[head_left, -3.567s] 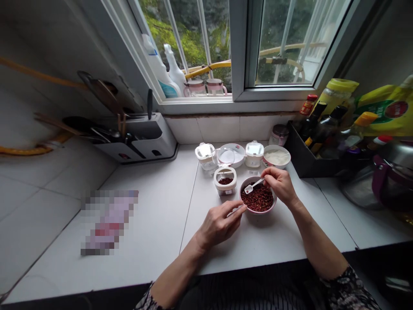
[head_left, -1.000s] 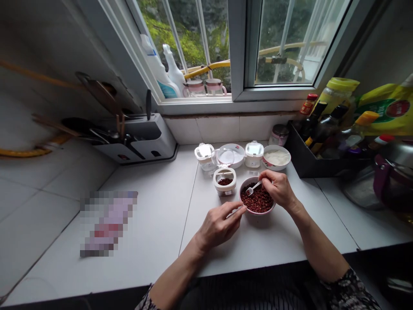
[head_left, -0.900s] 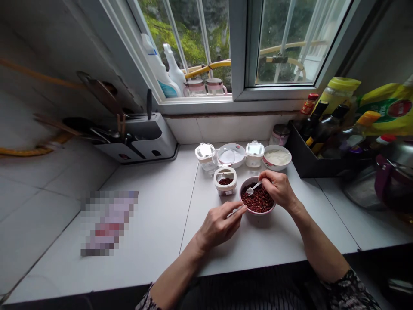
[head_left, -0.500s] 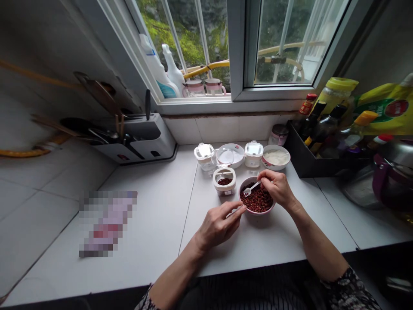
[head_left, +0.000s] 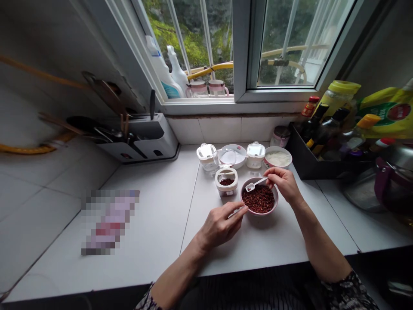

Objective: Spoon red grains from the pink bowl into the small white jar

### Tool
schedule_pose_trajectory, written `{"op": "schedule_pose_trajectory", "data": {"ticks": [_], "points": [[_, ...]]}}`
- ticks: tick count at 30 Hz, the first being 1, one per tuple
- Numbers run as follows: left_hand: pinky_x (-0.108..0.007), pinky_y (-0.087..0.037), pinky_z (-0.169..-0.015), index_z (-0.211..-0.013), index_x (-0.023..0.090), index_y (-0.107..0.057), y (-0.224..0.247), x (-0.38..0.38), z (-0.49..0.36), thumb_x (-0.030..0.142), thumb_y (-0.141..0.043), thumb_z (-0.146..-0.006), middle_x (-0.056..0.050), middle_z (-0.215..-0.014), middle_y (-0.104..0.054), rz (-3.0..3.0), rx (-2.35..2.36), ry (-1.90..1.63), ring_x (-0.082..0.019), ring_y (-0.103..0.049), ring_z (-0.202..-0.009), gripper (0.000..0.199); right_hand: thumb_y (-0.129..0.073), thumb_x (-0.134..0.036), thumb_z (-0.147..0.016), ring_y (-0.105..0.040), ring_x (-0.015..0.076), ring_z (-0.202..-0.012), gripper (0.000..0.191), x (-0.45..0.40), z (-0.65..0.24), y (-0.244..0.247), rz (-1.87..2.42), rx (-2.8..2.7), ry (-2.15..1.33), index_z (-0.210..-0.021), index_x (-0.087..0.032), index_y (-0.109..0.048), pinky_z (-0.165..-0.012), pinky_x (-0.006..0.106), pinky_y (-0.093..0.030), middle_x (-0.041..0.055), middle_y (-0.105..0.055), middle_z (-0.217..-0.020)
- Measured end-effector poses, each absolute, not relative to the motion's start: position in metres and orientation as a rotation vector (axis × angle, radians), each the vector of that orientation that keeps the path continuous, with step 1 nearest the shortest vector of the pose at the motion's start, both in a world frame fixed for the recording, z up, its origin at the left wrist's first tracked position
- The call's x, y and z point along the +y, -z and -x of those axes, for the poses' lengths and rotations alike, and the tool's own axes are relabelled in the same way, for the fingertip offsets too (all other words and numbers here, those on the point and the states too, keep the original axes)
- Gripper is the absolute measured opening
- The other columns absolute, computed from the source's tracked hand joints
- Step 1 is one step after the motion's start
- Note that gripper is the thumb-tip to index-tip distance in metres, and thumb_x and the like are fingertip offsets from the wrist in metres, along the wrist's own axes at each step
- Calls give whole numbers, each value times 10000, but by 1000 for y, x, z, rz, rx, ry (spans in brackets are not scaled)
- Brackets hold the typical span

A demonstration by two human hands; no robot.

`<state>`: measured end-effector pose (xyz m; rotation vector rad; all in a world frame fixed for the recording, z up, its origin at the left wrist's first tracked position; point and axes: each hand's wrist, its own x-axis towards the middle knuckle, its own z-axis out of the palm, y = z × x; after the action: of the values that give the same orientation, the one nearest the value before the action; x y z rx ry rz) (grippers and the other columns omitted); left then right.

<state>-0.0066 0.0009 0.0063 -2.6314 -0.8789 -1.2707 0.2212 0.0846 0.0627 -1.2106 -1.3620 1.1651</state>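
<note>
A pink-rimmed bowl [head_left: 260,200] full of dark red dried bits stands on the white counter. My right hand [head_left: 282,184] pinches the handle of a small white spoon [head_left: 250,187], whose scoop hangs over the bowl's back left part with a few red bits in it. Against the bowl's lower left rim rest the fingertips of my left hand [head_left: 223,224]; the thumb is hidden. Just left of the bowl, a small clear jar [head_left: 226,189] with a cream rim stands open, holding some of the same red bits.
Behind are two lidded jars [head_left: 207,156] [head_left: 256,156], a white plate [head_left: 238,157] and a bowl of white grains [head_left: 278,157]. A black box of bottles [head_left: 322,165] stands right. Back left is a utensil holder [head_left: 155,148]; a blurred packet [head_left: 111,224] lies at left.
My right hand has lifted the spoon slightly from the red bits, its scoop now above them. My left hand stays at the bowl's rim. The view has shifted a little.
</note>
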Motion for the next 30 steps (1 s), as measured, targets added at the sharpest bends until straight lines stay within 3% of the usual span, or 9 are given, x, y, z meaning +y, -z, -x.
{"op": "schedule_pose_trajectory", "data": {"ticks": [8,13,18,27,30], "points": [[-265,-613,-701,-1231,153,-589,-5,1,7,106,-496,-948,-130,-1091,-685,2638,-883,1268,-154,-699,-849,302,-630,-314,-756,-571,116,-500,164,79,-196,-65,1070,-1350,-1086,-818,-167,-669,-525,250,-486,9,-676,-632],[-272,-614,-700,-1252,161,-588,-4,2,6,100,-501,-941,-128,-1098,-686,2629,-879,1263,-154,-698,-835,328,-524,-254,-921,-657,159,-657,160,69,-176,-57,957,-1640,-657,-952,-191,-668,-652,293,-539,38,-718,-787],[-267,-608,-696,-1213,155,-606,-3,2,6,85,-510,-929,-125,-1086,-688,2608,-874,1286,-155,-697,-831,308,-463,-110,-905,-682,211,-831,251,65,-180,-56,708,-2062,-168,-975,-194,-689,-787,358,-530,83,-740,-879],[-268,-614,-707,-1218,146,-599,-4,1,7,97,-503,-942,-129,-1079,-691,2640,-874,1274,-166,-702,-873,296,-479,-220,-848,-602,172,-603,188,73,-221,-62,1141,-1795,-392,-770,-211,-650,-639,299,-495,21,-663,-678],[-266,-613,-725,-1237,154,-597,-4,1,7,85,-519,-931,-129,-1086,-689,2640,-887,1276,-172,-700,-908,324,-473,-205,-829,-614,181,-634,192,77,-221,-57,1152,-1863,-358,-747,-208,-647,-667,296,-484,32,-678,-687]]}}
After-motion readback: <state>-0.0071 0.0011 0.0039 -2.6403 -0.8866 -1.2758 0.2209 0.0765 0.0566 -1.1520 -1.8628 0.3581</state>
